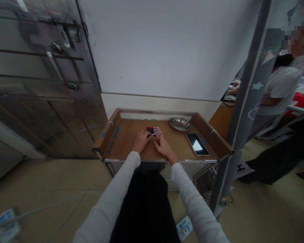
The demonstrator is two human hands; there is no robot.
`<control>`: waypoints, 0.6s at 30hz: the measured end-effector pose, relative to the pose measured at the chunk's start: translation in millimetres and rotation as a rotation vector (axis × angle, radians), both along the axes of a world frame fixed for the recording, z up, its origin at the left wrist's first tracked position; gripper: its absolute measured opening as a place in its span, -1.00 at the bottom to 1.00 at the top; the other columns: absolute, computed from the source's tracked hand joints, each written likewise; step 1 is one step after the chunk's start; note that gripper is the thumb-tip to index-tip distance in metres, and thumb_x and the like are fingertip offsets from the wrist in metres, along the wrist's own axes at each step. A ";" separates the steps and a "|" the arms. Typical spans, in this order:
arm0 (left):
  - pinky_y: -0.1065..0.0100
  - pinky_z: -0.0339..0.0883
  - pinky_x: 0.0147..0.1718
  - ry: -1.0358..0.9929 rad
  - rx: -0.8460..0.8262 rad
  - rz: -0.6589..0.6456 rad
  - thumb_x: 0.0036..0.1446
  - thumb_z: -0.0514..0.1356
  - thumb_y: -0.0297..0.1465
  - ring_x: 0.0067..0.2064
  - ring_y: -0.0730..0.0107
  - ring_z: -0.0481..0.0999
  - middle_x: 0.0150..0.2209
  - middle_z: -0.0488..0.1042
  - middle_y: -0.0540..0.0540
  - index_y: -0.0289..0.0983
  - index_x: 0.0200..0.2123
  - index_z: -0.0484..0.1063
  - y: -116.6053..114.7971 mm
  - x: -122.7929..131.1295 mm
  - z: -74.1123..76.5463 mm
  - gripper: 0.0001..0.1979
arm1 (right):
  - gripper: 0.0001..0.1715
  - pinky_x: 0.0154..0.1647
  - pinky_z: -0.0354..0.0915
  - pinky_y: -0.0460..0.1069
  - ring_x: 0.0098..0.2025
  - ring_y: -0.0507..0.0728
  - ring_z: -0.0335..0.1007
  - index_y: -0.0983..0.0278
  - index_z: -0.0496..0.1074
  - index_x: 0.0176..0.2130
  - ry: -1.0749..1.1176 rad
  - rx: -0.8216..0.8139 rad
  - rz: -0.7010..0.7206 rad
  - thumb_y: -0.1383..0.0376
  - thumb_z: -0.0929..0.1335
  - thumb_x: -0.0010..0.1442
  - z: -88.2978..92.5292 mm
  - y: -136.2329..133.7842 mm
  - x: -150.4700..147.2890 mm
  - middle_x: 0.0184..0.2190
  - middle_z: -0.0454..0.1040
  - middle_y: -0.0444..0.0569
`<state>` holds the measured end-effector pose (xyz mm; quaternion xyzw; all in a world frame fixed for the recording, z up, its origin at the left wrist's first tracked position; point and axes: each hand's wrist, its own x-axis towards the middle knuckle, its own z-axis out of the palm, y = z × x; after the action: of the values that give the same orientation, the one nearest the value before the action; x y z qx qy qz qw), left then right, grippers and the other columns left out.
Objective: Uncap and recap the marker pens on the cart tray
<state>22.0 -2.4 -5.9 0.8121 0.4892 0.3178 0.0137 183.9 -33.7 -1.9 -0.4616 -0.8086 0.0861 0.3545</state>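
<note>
A small row of red and black markers with white parts (150,129) lies side by side on the brown cardboard tabletop (129,126). My left hand (141,140) rests at their near left side, its fingers stretched toward them and touching the closest one. From the right, my right hand (162,144) reaches over their right ends with the fingers extended and the thumb held apart. Both hands press or touch the markers without lifting any. The fingers partly hide the near markers, and their exact kind is too small to confirm.
A round metal dish (179,124) sits at the back right, with a smartphone (197,144) in front of it. Raised cardboard sides (212,135) border the tabletop. A grey post (243,101) stands to the right, people beyond it. Left is a metal door (40,94); cables (66,200) cross the floor.
</note>
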 end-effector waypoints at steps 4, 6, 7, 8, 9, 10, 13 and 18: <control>0.17 0.14 -0.11 -0.002 0.068 0.188 0.22 0.02 -0.31 -0.10 0.15 0.33 -0.17 0.46 -0.14 -0.19 -0.16 0.37 -3.6 -3.4 1.4 -0.80 | -0.22 0.22 0.05 0.04 0.27 0.08 0.02 0.35 -0.23 0.29 0.107 -0.004 -0.086 0.33 0.18 0.17 -8.9 8.1 3.4 0.26 0.05 0.16; 0.14 0.16 -0.12 -0.010 0.060 0.348 0.24 -0.02 -0.35 -0.10 0.09 0.32 -0.17 0.44 -0.19 -0.20 -0.14 0.39 -3.8 -6.1 0.5 -0.77 | -0.29 0.21 0.08 0.06 0.23 0.09 0.08 0.37 -0.15 0.27 0.174 -0.012 -0.182 0.35 0.16 0.18 -15.3 13.0 5.6 0.21 0.14 0.18; 0.13 0.17 -0.13 -0.006 0.038 0.426 0.24 -0.05 -0.39 -0.09 0.07 0.32 -0.17 0.44 -0.22 -0.22 -0.14 0.39 -3.6 -7.4 -0.3 -0.75 | -0.33 0.19 0.09 0.08 0.21 0.11 0.11 0.36 -0.08 0.25 0.190 -0.015 -0.215 0.36 0.16 0.18 -18.4 14.9 6.7 0.19 0.18 0.18; 0.12 0.18 -0.14 0.007 0.010 0.493 0.24 -0.08 -0.43 -0.09 0.05 0.32 -0.17 0.43 -0.24 -0.25 -0.15 0.40 -3.1 -8.3 -1.1 -0.72 | -0.37 0.18 0.11 0.09 0.19 0.13 0.15 0.36 0.00 0.22 0.196 -0.015 -0.234 0.36 0.16 0.18 -21.0 16.3 7.5 0.15 0.22 0.18; 0.11 0.19 -0.14 0.022 -0.017 0.544 0.23 -0.11 -0.48 -0.08 0.04 0.33 -0.17 0.42 -0.27 -0.28 -0.15 0.40 -2.6 -8.7 -1.7 -0.70 | -0.42 0.17 0.13 0.10 0.15 0.15 0.19 0.35 0.07 0.19 0.194 -0.016 -0.244 0.37 0.16 0.17 -23.1 17.1 8.1 0.12 0.27 0.18; 0.11 0.20 -0.13 0.035 -0.033 0.576 0.22 -0.13 -0.52 -0.07 0.03 0.33 -0.15 0.41 -0.29 -0.32 -0.14 0.39 -2.0 -8.7 -2.2 -0.68 | -0.46 0.15 0.15 0.11 0.12 0.16 0.22 0.35 0.12 0.15 0.186 -0.017 -0.246 0.38 0.15 0.17 -24.7 17.5 8.5 0.08 0.30 0.17; 0.11 0.22 -0.09 0.037 -0.006 0.520 0.19 -0.11 -0.55 -0.04 0.05 0.32 -0.08 0.36 -0.32 -0.37 -0.09 0.35 -0.7 -6.2 -2.5 -0.68 | -0.53 0.09 0.19 0.11 0.03 0.18 0.28 0.34 0.21 0.08 0.146 -0.027 -0.241 0.41 0.14 0.17 -26.3 17.0 8.6 -0.02 0.37 0.15; 0.25 0.27 -0.05 -0.017 -0.001 0.033 0.19 -0.03 -0.52 -0.11 0.27 0.40 -0.16 0.38 -0.16 -0.28 -0.15 0.36 1.3 -3.0 -4.9 -0.77 | -0.58 0.07 0.20 0.09 -0.01 0.17 0.28 0.35 0.27 0.03 0.068 -0.025 -0.261 0.42 0.13 0.19 -24.7 16.7 8.5 -0.06 0.40 0.13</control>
<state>19.0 -1.1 -10.8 0.8013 0.5024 0.3246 0.0131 192.4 -17.0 -26.6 -0.5640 -0.7282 0.0649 0.3841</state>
